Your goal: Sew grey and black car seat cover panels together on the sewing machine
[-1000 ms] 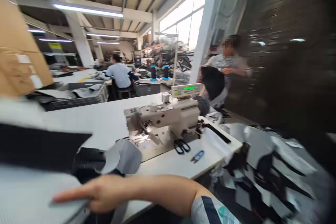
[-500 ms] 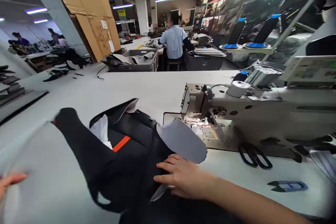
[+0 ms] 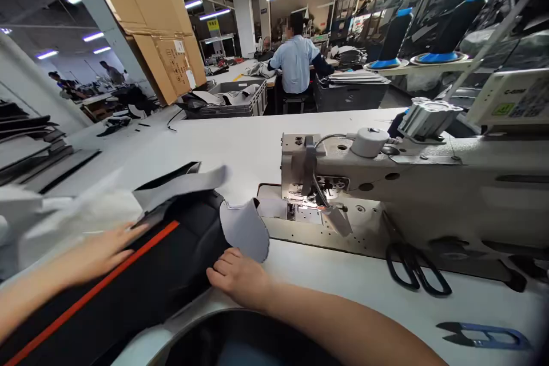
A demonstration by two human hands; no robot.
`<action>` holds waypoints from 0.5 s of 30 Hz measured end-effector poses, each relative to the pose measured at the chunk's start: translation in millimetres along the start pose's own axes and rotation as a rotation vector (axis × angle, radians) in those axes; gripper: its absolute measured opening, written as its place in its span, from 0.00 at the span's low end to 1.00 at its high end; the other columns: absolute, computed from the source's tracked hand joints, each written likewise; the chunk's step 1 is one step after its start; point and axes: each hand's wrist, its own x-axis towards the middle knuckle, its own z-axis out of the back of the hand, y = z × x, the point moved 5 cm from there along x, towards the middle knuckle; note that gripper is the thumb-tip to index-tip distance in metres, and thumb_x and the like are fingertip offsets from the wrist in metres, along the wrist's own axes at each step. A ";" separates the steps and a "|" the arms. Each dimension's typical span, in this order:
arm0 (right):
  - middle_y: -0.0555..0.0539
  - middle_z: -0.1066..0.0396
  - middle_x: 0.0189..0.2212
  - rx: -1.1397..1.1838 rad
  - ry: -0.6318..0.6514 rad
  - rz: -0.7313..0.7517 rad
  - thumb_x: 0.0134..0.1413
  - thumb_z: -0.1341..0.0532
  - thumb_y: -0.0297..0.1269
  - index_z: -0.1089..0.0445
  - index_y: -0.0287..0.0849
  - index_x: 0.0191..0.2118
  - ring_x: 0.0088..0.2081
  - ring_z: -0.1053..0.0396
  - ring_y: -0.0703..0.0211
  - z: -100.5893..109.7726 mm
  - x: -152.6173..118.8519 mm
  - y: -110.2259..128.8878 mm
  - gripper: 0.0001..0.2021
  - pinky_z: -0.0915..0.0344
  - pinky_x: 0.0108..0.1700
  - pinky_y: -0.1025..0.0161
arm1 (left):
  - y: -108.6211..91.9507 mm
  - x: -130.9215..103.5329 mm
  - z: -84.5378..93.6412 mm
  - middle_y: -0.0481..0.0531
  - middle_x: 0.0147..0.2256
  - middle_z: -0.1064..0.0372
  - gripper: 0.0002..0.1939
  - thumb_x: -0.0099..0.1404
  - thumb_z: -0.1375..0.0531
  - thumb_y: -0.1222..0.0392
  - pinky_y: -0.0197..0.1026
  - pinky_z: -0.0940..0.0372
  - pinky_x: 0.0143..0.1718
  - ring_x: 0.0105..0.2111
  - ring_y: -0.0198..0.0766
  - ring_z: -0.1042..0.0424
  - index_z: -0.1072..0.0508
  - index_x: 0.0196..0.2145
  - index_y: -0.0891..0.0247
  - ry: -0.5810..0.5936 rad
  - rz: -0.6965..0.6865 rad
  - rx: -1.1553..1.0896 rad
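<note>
A black sewn fabric piece with a long orange-red strip lies across the table in front of me. Grey-lined flaps stand up from its far side, one a rounded grey flap close to the sewing machine. My left hand, slightly blurred, rests on the fabric beside the strip with its fingers stretched out. At the near right edge, my right hand has its fingers curled over the fabric, just below the rounded flap.
The sewing machine stands at right with its lamp lit. Black-handled scissors and blue thread snips lie before it. Stacked panels are at left. Beyond the table are a grey crate and a seated person.
The black fabric has been turned and spread toward the left, showing much more of the orange-red strip. My left hand has come in from the left edge onto it; my right hand has shifted left.
</note>
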 end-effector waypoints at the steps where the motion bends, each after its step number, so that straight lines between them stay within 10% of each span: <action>1: 0.46 0.28 0.37 0.050 -0.010 -0.004 0.62 0.47 0.28 0.32 0.39 0.45 0.42 0.33 0.57 3.3 -10.0 -4.1 0.09 0.39 0.47 0.59 | -38.8 15.8 -11.8 0.45 0.55 0.35 0.25 0.59 0.50 0.49 0.52 0.40 0.55 0.54 0.46 0.34 0.31 0.53 0.51 0.068 -0.154 0.028; 4: 0.47 0.30 0.48 0.181 0.025 -0.059 0.63 0.47 0.34 0.32 0.44 0.47 0.53 0.37 0.54 10.1 -35.4 -14.4 0.11 0.43 0.55 0.56 | -155.4 52.5 -43.0 0.51 0.66 0.56 0.36 0.56 0.44 0.56 0.49 0.49 0.61 0.63 0.45 0.49 0.46 0.63 0.54 0.112 -0.506 0.086; 7: 0.46 0.31 0.50 0.280 0.145 -0.121 0.60 0.45 0.36 0.32 0.44 0.49 0.53 0.37 0.54 10.7 -46.8 -16.3 0.13 0.44 0.59 0.56 | -228.0 72.8 -68.2 0.60 0.66 0.60 0.47 0.50 0.39 0.59 0.55 0.56 0.64 0.65 0.52 0.56 0.52 0.65 0.60 0.139 -0.654 0.123; 10: 0.45 0.35 0.55 0.345 0.199 -0.162 0.61 0.47 0.36 0.35 0.44 0.53 0.58 0.41 0.54 10.6 -49.5 -15.0 0.16 0.47 0.61 0.56 | -244.8 88.3 -78.1 0.58 0.63 0.49 0.40 0.53 0.39 0.57 0.55 0.57 0.64 0.62 0.51 0.49 0.45 0.63 0.60 0.109 -0.651 0.038; 15: 0.47 0.38 0.58 0.375 0.222 -0.162 0.61 0.47 0.38 0.38 0.48 0.57 0.62 0.46 0.54 6.4 -54.0 -15.6 0.19 0.52 0.63 0.52 | -208.3 137.7 -61.0 0.53 0.55 0.36 0.21 0.67 0.53 0.59 0.49 0.45 0.60 0.57 0.45 0.40 0.38 0.57 0.64 -0.134 -0.306 -0.180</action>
